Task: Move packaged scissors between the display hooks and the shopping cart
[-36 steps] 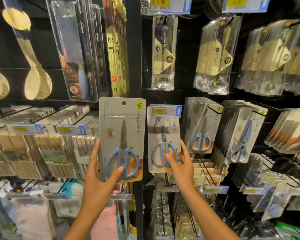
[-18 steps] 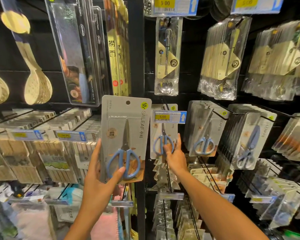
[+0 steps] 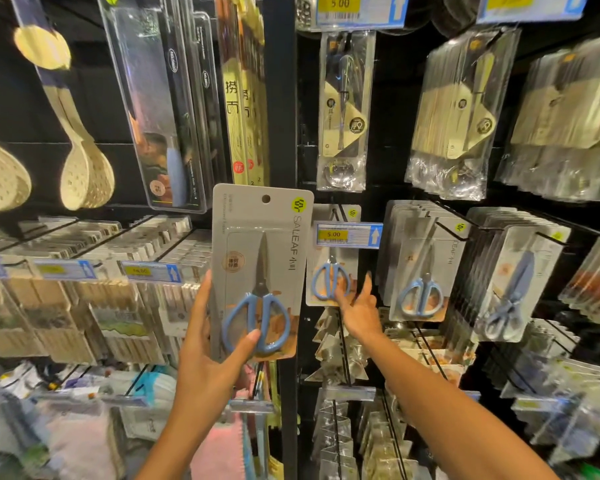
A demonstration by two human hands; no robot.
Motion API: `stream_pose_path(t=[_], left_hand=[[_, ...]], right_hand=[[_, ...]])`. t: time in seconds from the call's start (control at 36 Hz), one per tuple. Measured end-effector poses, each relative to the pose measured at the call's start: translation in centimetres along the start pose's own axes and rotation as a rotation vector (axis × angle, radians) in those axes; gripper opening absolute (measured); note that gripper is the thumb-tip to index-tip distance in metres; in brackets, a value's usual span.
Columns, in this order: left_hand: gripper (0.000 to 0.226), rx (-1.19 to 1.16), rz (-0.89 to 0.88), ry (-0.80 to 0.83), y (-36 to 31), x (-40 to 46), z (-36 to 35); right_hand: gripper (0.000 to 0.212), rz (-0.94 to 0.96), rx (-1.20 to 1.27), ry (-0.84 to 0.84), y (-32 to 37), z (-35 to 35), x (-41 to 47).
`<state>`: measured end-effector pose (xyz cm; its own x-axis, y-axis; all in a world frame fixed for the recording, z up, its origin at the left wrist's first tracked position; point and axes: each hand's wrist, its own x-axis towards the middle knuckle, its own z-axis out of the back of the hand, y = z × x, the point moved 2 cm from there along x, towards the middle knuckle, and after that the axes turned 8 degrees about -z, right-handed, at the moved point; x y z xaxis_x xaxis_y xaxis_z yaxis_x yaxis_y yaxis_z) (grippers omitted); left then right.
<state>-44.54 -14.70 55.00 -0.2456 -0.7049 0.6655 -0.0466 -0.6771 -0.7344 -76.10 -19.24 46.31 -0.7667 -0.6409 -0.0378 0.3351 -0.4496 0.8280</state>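
The left hand (image 3: pixel 208 358) is wrapped round the lower edge of a packaged pair of scissors (image 3: pixel 260 271): the thumb is laid across the blue handle loops on the front, and the fingers are curled up along the card's edge at nine o'clock. The grey card is held upright and clear of the rack, with its hang hole at twelve o'clock.

At three o'clock from that pack, the right hand (image 3: pixel 359 311) is stretched out with fingers straight and loosely spread; the fingertips are laid against the bottom of a second scissors pack (image 3: pixel 331 268), which is hung on a display hook (image 3: pixel 336 214) behind a yellow price tag (image 3: pixel 347 233). Nothing is gripped by this hand.

Further towards three o'clock, a thick row of scissors packs (image 3: pixel 420 268) is hung on a neighbouring hook. At ten o'clock, slotted spoons (image 3: pixel 84 174) are hung against the dark panel.
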Motion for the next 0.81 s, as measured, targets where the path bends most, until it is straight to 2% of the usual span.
stream_pose_path(t=[0.11,0.28,0.39,0.5,0.69,0.81], left_hand=[[0.097,0.012,-0.008,-0.006,0.1,-0.3,-0.1],[0.099,0.008,0.034,0.000,0.1,-0.6,-0.2],[0.097,0.003,0.031,0.003,-0.2,-1.1,-0.6],[0.096,-0.017,0.028,0.020,-0.3,-1.7,-1.2],[0.095,-0.037,0.031,-0.002,-0.7,-2.5,-2.2],[0.097,-0.092,0.050,0.078,-0.8,-2.9,-2.6]], right_hand=[[0.079,0.107,0.028,0.066,-2.1,0.1,-2.7],[0.048,0.285,0.401,0.275,-1.0,1.8,-11.6],[0.049,0.437,0.511,0.288,1.4,3.6,-15.8],[0.054,0.500,0.519,0.338,4.3,5.1,-18.0],[0.058,0.499,0.510,0.305,5.2,5.6,-18.9],[0.058,0.461,0.546,0.277,4.1,6.4,-19.6]])
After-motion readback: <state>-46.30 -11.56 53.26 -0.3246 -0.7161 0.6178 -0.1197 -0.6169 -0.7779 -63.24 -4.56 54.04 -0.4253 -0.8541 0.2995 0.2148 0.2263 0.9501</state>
